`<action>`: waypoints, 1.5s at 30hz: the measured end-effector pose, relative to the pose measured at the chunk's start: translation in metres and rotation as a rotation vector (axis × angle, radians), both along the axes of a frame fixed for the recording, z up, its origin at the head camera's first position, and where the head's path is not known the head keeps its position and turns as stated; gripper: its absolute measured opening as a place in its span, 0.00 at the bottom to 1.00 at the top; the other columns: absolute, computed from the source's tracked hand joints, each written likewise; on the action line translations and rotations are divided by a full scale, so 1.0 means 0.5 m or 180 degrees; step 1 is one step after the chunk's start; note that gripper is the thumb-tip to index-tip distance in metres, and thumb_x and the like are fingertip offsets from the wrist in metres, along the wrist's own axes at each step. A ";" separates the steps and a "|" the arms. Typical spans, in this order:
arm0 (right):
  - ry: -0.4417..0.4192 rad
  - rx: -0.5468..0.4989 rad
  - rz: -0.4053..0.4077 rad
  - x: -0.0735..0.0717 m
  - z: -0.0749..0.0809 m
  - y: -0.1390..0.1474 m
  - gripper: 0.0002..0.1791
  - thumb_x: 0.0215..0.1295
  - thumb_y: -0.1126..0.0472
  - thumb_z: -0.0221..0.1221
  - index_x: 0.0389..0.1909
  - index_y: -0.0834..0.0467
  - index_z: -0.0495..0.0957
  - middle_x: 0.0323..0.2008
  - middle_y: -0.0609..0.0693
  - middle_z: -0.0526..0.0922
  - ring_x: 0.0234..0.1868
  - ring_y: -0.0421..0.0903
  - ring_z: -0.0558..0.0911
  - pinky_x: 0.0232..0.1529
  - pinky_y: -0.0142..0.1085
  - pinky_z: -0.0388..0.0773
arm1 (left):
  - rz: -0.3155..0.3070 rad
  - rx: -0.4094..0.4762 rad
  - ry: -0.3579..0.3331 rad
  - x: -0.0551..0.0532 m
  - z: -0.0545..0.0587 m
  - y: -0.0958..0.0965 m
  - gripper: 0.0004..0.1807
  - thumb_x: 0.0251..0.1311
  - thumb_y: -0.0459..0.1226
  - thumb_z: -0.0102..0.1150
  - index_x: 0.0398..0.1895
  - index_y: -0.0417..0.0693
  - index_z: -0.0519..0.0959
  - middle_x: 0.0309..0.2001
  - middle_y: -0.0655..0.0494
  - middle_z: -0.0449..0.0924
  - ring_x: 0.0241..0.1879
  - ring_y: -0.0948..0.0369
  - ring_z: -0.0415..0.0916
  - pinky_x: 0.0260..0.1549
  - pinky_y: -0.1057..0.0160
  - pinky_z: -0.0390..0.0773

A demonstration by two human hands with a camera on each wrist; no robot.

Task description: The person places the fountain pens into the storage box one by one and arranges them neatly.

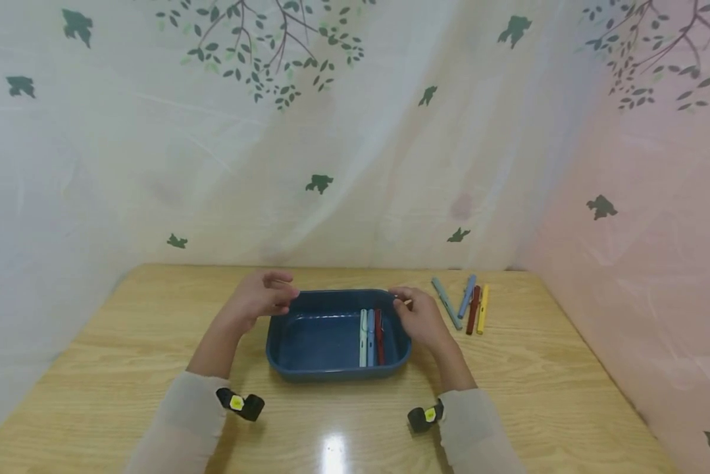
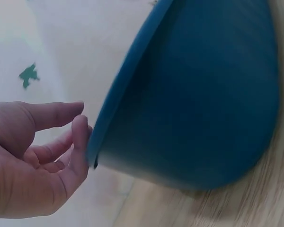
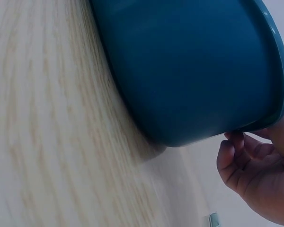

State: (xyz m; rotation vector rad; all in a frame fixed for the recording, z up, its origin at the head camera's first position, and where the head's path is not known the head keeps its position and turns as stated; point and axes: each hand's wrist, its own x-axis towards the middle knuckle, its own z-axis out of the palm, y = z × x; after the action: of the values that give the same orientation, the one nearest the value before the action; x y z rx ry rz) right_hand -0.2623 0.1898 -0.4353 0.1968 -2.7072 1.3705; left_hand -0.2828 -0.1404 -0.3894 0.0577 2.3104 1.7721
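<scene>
A dark blue rectangular tray [image 1: 331, 374] with rounded corners stands on the table. Inside, toward its right end, lie a pale green pen [image 1: 363, 337], a blue pen [image 1: 370, 337] and a dark red pen [image 1: 380, 337], side by side. At the tray's back left corner is my left hand [image 1: 262, 296]; in the left wrist view its bent fingers [image 2: 79, 137] meet the rim without pinching it. My right hand [image 1: 418, 317] holds the back right corner, its fingers [image 3: 229, 153] curled below the rim outside. Its thumb is partly hidden in the right wrist view.
Right of the tray, on the wooden table [image 1: 544, 368], lie a grey-green pen [image 1: 447, 304], another blue pen [image 1: 466, 297], another dark red pen [image 1: 473, 309] and a yellow pen [image 1: 483, 309]. A patterned curtain [image 1: 360, 145] hangs behind the table and along its sides.
</scene>
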 end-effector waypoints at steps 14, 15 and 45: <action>-0.0022 -0.0024 0.0164 0.002 0.002 0.014 0.20 0.82 0.54 0.50 0.65 0.58 0.77 0.56 0.57 0.81 0.49 0.52 0.81 0.47 0.47 0.81 | -0.0003 -0.0594 0.0089 -0.001 -0.028 -0.053 0.26 0.70 0.42 0.64 0.64 0.36 0.73 0.53 0.43 0.82 0.47 0.51 0.76 0.43 0.57 0.83; -0.0031 -0.0023 0.0171 0.001 0.002 0.017 0.21 0.82 0.52 0.49 0.66 0.58 0.77 0.58 0.57 0.81 0.51 0.52 0.81 0.50 0.48 0.81 | -0.0021 -0.0559 0.0063 -0.002 -0.029 -0.055 0.26 0.70 0.42 0.64 0.64 0.36 0.73 0.55 0.43 0.81 0.48 0.51 0.76 0.45 0.56 0.83; 0.0056 0.0455 -0.0467 0.018 0.060 0.261 0.28 0.83 0.47 0.45 0.69 0.64 0.72 0.56 0.68 0.78 0.52 0.64 0.79 0.45 0.52 0.80 | -0.0487 0.0210 -0.0155 -0.014 -0.061 -0.090 0.26 0.71 0.33 0.60 0.69 0.31 0.70 0.62 0.39 0.76 0.52 0.53 0.79 0.53 0.53 0.82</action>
State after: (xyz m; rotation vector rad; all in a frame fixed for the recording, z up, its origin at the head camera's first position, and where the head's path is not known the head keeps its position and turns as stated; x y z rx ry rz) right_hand -0.2533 0.3203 -0.4051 0.0203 -2.7441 1.1324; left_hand -0.2897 -0.1855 -0.4201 0.1947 2.1518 1.7530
